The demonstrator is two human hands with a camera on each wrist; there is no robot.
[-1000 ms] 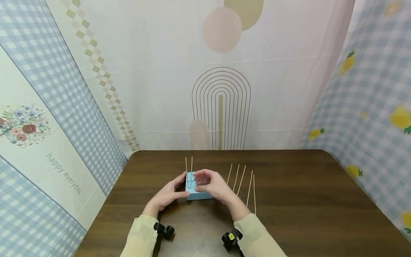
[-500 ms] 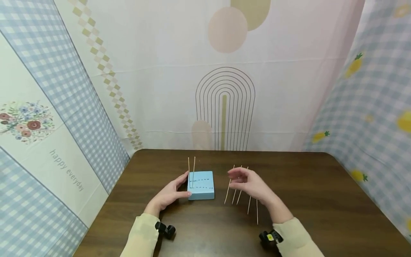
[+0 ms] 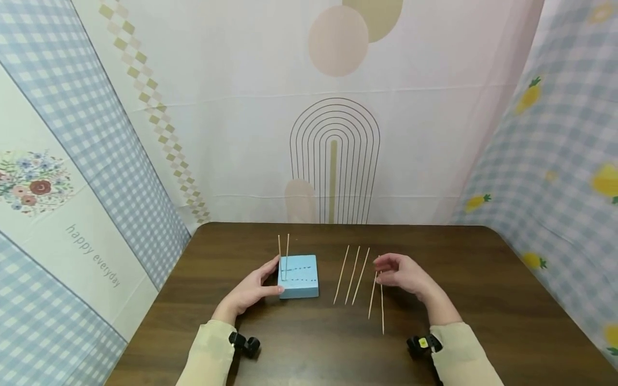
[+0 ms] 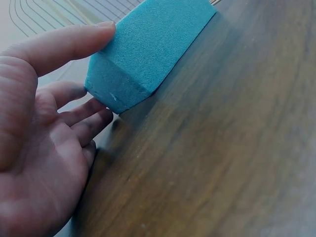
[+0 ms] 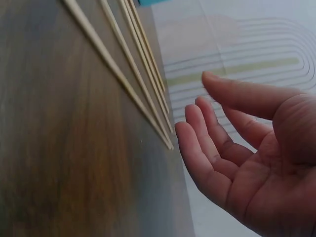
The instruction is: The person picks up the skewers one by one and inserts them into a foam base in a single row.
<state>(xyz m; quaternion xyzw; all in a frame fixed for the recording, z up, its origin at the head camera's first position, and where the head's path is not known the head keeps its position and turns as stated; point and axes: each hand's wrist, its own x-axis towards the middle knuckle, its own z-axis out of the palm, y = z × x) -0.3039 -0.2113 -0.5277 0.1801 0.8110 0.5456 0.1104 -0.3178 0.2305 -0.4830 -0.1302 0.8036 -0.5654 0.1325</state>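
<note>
A light blue foam block (image 3: 299, 292) with two rows of dark marks on top sits on the table. Two thin wooden sticks (image 3: 287, 252) stand upright at its left end. My left hand (image 3: 252, 291) holds the block's left end, thumb at the near corner and fingers along the side; the left wrist view shows the thumb (image 4: 74, 44) against the blue face. My right hand (image 3: 403, 276) hovers over the two rightmost loose sticks (image 3: 382, 311), overlapping their upper ends. In the right wrist view its fingers are loosely bent, with nothing between thumb and fingertips.
Three more loose sticks (image 3: 354, 276) lie roughly parallel between the block and the right hand. The brown wooden table (image 3: 483, 300) ends at a patterned cloth backdrop (image 3: 241, 134), with checked cloths on both sides. Each wrist carries a small black camera (image 3: 245, 344).
My right hand has left the block and moved right, past the three middle sticks, to the rightmost pair. My left hand stays at the block.
</note>
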